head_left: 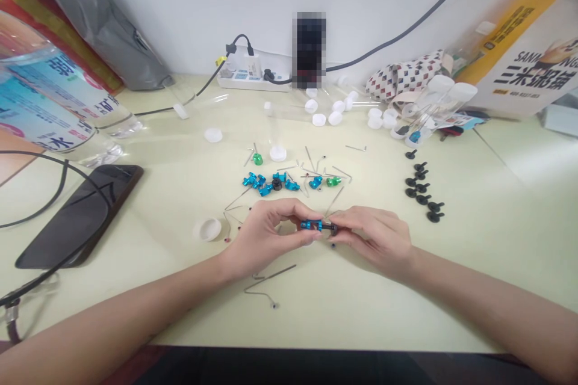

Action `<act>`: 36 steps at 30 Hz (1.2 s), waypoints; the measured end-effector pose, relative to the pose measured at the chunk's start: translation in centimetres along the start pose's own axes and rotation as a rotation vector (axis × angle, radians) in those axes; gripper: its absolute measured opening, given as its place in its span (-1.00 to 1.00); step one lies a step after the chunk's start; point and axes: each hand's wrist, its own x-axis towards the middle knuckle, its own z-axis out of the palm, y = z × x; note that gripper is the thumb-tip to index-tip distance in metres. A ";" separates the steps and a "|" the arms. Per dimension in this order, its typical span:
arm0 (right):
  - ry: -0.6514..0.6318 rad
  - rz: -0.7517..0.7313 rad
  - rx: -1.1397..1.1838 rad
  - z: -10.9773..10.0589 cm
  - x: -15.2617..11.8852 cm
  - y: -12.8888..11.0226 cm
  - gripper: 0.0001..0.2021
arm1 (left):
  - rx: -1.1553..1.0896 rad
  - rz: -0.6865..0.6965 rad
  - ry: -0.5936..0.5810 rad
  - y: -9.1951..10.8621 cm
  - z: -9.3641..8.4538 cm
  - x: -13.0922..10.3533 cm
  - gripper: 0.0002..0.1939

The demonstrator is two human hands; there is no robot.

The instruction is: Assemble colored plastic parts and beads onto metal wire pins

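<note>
Blue part [311, 225] and black screw [333, 228], held end to end

On the desk [361, 319], nearest the viewer, a bent wire [259, 293] lies at lower centre. A dark phone [79, 219] rests at the left of the frame. Just below centre, the left hand [271, 228] has its grip clamped on the blue part between thumb and fingers; the right hand [374, 233] has its grip clamped on the screw's wide head, the shaft pointing left and meeting the part. Whether the shaft has entered cannot be told. Beyond the hands lie loose blue pieces [291, 185] and a green piece [333, 181] among thin wires. More black screws [422, 199] form a loose column at right. Farther off sit white caps [318, 120], then, at upper centre, a power strip [235, 81] against the white wall [180, 0].
</note>
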 end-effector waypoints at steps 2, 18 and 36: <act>-0.005 0.002 -0.009 0.0 0.0 0.0 -0.75 | -0.036 -0.021 -0.010 0.0 0.0 0.0 -0.84; -0.038 -0.064 -0.081 -0.2 0.1 -0.1 -0.70 | -0.116 0.009 -0.003 -0.1 0.2 -0.2 -0.85; -0.021 -0.062 -0.026 0.1 -0.7 0.3 -0.76 | -0.046 0.051 -0.009 -0.1 0.4 -0.6 -0.84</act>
